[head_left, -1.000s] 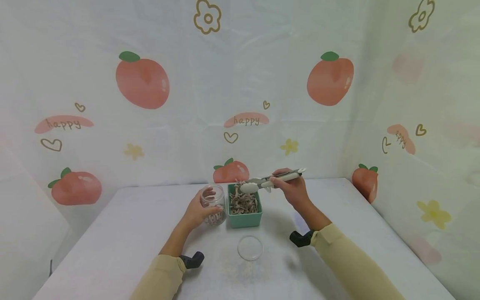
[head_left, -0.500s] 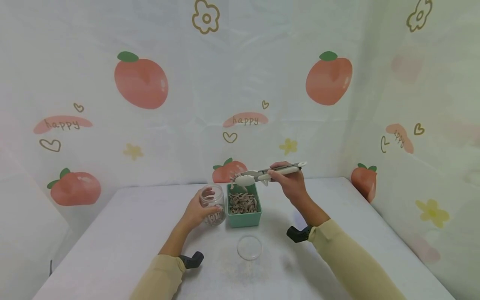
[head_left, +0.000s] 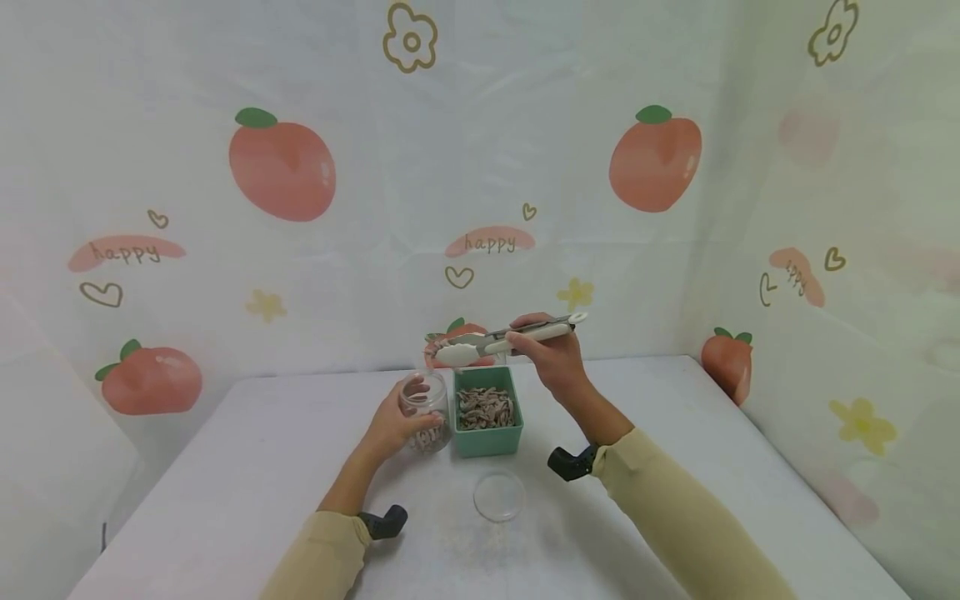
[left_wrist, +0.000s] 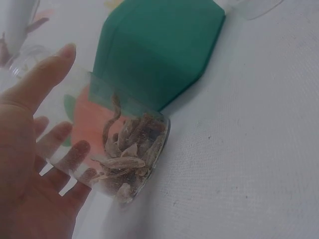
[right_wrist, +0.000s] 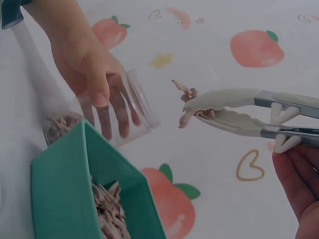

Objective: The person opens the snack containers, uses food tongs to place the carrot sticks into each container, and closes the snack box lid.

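Tongs (right_wrist: 233, 97) are swinging toward the jar (head_left: 435, 405), right hand (head_left: 553, 357) gripping mid-handle, strips (right_wrist: 188, 96) looking light, left hand (head_left: 393, 426) clasping the jar's probably slick side.

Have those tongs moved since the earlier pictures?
Yes: in the head view, the tongs have moved left and up relative to the green box, toward the clear jar.

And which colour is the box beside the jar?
The box is teal green; it shows best in the right wrist view.
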`<state>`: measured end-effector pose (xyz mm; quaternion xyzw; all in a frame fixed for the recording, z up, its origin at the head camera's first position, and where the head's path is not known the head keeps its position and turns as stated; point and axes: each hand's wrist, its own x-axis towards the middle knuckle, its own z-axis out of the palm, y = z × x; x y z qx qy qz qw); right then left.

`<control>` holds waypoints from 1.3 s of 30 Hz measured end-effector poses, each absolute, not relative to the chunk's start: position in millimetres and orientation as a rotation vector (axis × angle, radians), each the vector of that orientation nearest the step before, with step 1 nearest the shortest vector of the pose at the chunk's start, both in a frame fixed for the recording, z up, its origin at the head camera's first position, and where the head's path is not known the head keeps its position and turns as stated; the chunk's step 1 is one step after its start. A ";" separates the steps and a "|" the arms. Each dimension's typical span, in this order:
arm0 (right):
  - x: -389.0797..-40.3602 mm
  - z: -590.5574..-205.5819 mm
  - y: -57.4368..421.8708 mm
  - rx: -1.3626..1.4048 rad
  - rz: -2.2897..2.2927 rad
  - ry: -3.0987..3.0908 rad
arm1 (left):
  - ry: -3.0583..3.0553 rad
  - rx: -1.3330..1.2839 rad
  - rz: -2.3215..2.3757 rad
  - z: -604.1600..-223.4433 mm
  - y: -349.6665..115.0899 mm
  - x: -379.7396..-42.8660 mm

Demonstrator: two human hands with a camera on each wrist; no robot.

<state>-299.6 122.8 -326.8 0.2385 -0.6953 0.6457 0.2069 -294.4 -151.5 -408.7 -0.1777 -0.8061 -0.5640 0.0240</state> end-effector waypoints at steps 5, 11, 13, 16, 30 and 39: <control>-299.5 -330.6 110.8 0.737 1.862 -1.901 | -2.494 -0.562 -1.742 -411.3 -151.5 -295.1; -283.6 -321.8 100.9 0.744 1.897 -1.933 | -2.475 -0.562 -1.709 -430.8 -155.3 -311.9; -276.6 -317.5 98.1 0.721 1.905 -1.957 | -2.474 -0.540 -1.699 -439.3 -156.8 -319.8; -276.9 -320.2 95.9 0.708 1.921 -1.961 | -2.493 -0.505 -1.692 -441.6 -157.2 -322.4; -277.1 -321.7 94.3 0.727 1.875 -2.003 | -2.505 -0.458 -1.698 -440.2 -157.2 -321.2; -275.0 -323.5 96.8 0.738 1.852 -2.040 | -2.494 -0.488 -1.703 -440.2 -157.2 -320.3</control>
